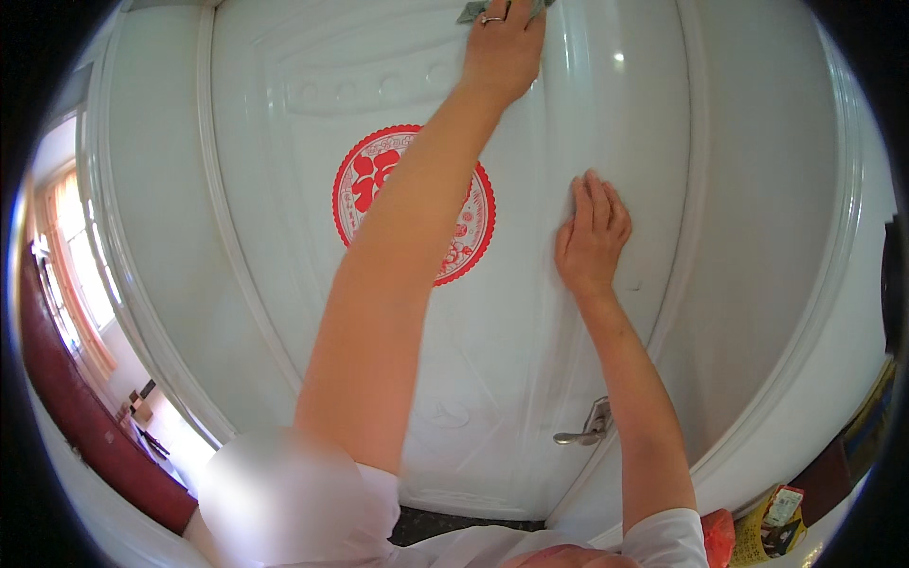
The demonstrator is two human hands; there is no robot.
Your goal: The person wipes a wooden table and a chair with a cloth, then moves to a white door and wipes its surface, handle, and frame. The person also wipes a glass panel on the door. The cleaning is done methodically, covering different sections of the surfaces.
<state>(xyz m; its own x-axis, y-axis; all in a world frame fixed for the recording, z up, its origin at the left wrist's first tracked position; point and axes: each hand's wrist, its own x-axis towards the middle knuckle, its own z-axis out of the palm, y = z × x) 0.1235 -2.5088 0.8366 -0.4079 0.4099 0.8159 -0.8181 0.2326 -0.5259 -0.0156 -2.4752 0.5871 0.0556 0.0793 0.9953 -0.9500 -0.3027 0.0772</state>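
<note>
A white panelled door (pixel 502 369) stands in front of me. My left hand (pixel 506 47), with a ring on one finger, reaches high on it and presses a grey-green cloth (pixel 471 11) to the surface; the top edge of the view cuts off part of both. Lower and to the right, my right hand (pixel 594 237) lies against the door, fingers stretched upward, holding nothing. A round red-and-white paper decoration (pixel 481 222) is stuck on the door, partly hidden behind my left forearm. The metal door handle (pixel 585 434) sits below my right hand, beside that forearm.
White frame mouldings (pixel 691 189) border the door. At far left, a dark red panel (pixel 104 445) stands by an opening onto a bright room with a curtained window (pixel 71 227). A yellow basket (pixel 753 540) of items and a red bag (pixel 718 538) are at lower right.
</note>
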